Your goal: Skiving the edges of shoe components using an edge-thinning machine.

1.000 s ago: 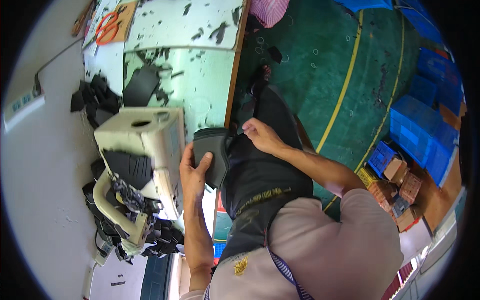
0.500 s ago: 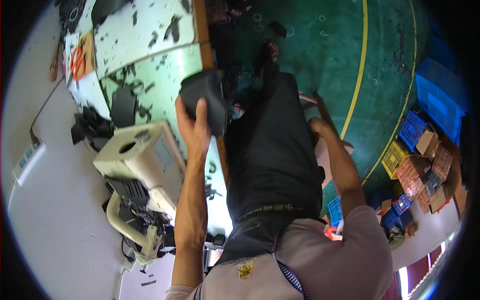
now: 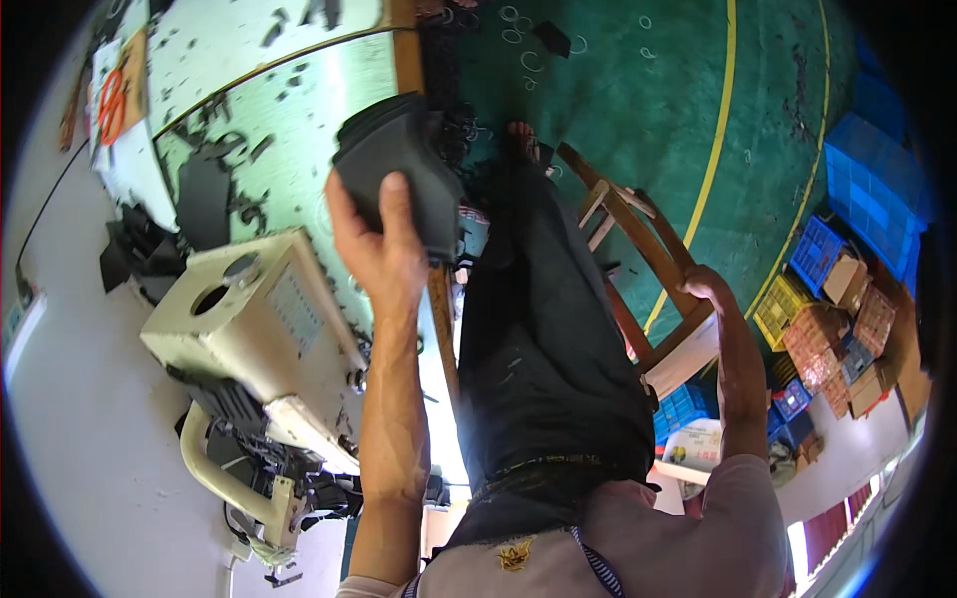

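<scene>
My left hand (image 3: 379, 254) is closed round a stack of black sheets (image 3: 424, 169), thumb on top, above the front edge of the worktable (image 3: 299, 110). The sheets have curved cut edges; their material I cannot make out. On my right, my right hand (image 3: 708, 284) grips a brown wooden stool (image 3: 638, 221) by its frame, beside my leg. The stool is tilted, and part of it is hidden behind my leg and forearm. A cream sewing machine (image 3: 234, 319) stands left of my left forearm.
Black scraps (image 3: 204, 199) lie about the table. Orange scissors (image 3: 112, 105) rest at its far left. Blue crates (image 3: 872, 179), a yellow crate (image 3: 781, 311) and cardboard boxes (image 3: 867, 349) stand at the right. White rings and dark scraps lie on the green floor (image 3: 638, 110).
My right hand has moved outward to the right with the wooden stool, and more of the stool shows. The black stack stays in my left hand. The view has shifted, with the table further left.
</scene>
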Demonstrator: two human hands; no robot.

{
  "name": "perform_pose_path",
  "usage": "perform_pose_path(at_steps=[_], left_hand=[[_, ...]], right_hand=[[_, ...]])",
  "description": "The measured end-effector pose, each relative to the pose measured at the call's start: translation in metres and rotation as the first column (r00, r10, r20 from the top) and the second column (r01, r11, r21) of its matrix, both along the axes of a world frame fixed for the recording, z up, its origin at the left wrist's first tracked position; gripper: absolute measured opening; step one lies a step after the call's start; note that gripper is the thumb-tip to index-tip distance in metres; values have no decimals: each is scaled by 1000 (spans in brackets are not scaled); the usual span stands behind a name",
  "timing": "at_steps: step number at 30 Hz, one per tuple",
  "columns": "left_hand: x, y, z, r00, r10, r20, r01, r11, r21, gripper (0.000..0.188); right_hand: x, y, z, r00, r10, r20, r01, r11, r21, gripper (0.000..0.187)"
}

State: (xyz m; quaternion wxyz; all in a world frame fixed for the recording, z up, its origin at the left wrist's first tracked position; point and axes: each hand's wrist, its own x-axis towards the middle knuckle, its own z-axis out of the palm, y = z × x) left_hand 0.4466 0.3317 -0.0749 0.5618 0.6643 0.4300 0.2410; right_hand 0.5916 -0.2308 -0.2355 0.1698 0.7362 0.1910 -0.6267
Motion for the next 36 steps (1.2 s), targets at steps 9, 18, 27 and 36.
perform_pose_path(at_steps=[9, 18, 27, 36], left_hand=[[-14, -8, -13, 983, 107, -149, -90, 989, 116, 39], [-94, 10, 23, 547, 277, -790, 768, 210, 605, 66], [-101, 23, -107, 387, 338, -858, 888, 113, 445, 65], [-150, 46, -180, 341, 353, -871, 898, 152, 414, 63]], right_hand=[[42, 55, 19, 968, -181, 174, 240, 870, -431, 46], [60, 182, -116, 575, -818, 32, 654, 483, 583, 24], [-71, 261, -497, 432, -883, 184, 879, 458, 133, 100], [-124, 301, -557, 319, -785, 531, 902, 423, 84, 77]])
